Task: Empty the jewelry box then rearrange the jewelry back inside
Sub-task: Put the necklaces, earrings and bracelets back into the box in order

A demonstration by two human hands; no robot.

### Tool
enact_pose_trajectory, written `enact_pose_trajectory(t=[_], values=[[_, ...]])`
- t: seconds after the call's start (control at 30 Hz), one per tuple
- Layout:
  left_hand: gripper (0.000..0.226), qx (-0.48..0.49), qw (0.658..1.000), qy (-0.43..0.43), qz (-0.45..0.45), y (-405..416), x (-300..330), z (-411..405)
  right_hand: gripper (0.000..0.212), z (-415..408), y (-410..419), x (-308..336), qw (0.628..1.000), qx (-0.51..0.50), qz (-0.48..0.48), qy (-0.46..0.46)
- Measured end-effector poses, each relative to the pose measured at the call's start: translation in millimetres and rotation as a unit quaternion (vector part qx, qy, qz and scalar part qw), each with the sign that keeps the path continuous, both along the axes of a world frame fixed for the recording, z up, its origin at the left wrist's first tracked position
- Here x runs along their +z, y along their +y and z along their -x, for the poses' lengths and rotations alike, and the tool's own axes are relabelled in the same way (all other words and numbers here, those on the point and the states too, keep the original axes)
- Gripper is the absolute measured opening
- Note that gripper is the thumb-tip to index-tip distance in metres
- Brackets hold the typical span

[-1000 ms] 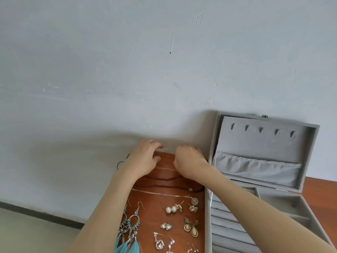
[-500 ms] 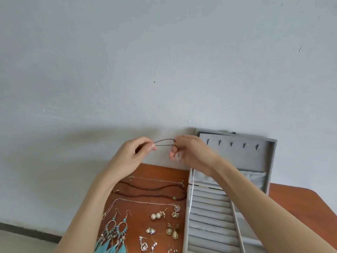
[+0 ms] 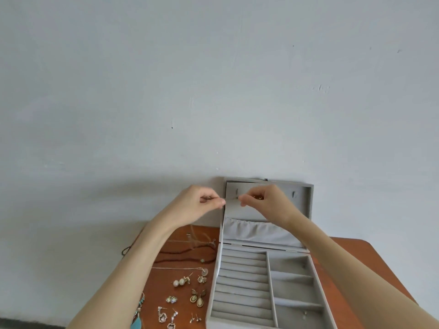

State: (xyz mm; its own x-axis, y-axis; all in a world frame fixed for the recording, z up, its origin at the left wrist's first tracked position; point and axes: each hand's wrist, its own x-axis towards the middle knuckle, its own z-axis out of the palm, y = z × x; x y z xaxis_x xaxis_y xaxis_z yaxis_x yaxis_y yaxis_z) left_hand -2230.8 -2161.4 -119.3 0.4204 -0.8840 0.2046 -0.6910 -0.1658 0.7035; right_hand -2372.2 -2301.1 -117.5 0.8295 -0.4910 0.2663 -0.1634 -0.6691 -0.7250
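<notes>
The grey velvet jewelry box (image 3: 292, 281) stands open on a brown table (image 3: 370, 264), its lid (image 3: 301, 210) upright against the wall. My left hand (image 3: 194, 205) and my right hand (image 3: 266, 203) are raised in front of the lid's row of hooks. Between them they pinch a thin necklace (image 3: 231, 199), stretched taut from fingertip to fingertip. Part of the chain dangles blurred below my left hand. Left of the box lie other necklaces (image 3: 187, 255) and several pairs of earrings (image 3: 190, 295).
A plain grey wall (image 3: 213, 91) rises right behind the table. The lid has an elastic pocket (image 3: 259, 231) below the hooks. The box base has ring rolls on the left and open compartments on the right. Turquoise feather earrings (image 3: 139, 314) lie at the table's left edge.
Both hands lifted a necklace off the table's back edge and carried it up and to the right, from left of the box to the hooks in the lid.
</notes>
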Motion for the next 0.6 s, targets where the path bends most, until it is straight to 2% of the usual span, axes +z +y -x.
enact_pose_trajectory(t=[0.13, 0.3, 0.43, 0.6], values=[[0.022, 0.063, 0.996, -0.045, 0.036, -38.9, -14.4, 5.9, 0.032, -4.6, -17.0, -14.0, 0.995, -0.097, 0.03, 0.008], [0.042, 0.184, 0.971, -0.109, 0.103, -65.4, -17.8, 11.4, 0.039, -25.3, -22.8, -19.2, 0.985, -0.167, 0.016, -0.032], [0.048, 0.234, 0.966, -0.086, 0.064, -66.8, -20.4, 18.6, 0.05, -30.1, -23.1, -28.7, 0.98, -0.193, 0.002, -0.045], [0.044, 0.239, 0.971, -0.026, 0.01, -56.2, -34.3, 26.9, 0.047, -21.1, -22.7, -51.1, 0.982, -0.191, 0.005, -0.013]])
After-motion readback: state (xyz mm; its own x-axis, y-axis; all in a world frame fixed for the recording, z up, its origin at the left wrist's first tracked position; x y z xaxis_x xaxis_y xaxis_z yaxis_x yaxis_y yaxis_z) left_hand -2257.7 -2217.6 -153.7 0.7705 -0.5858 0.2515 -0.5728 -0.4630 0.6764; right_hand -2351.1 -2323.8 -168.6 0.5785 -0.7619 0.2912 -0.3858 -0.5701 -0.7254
